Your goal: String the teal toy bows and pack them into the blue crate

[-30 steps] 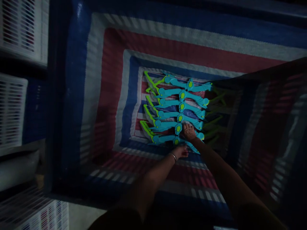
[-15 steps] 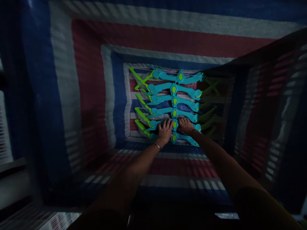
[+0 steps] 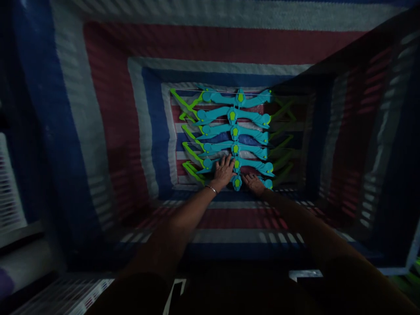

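Note:
Several blue and green toy bows (image 3: 234,131) lie stacked in a row on the bottom of a deep striped woven bag (image 3: 108,113). My left hand (image 3: 223,171), with a bracelet at the wrist, rests flat with fingers spread on the nearest bows. My right hand (image 3: 254,183) lies beside it with fingers stretched out, touching the right limb of the nearest bow (image 3: 236,181). Both arms reach far down into the bag.
The bag's red, white and blue walls (image 3: 361,131) close in on every side; the right wall is in shadow. White slatted crates (image 3: 9,192) stand outside the bag at the left.
My left hand moved from the bag floor up onto the nearest bows. My right hand slid back toward me along the nearest bow. The view has dipped deeper into the bag.

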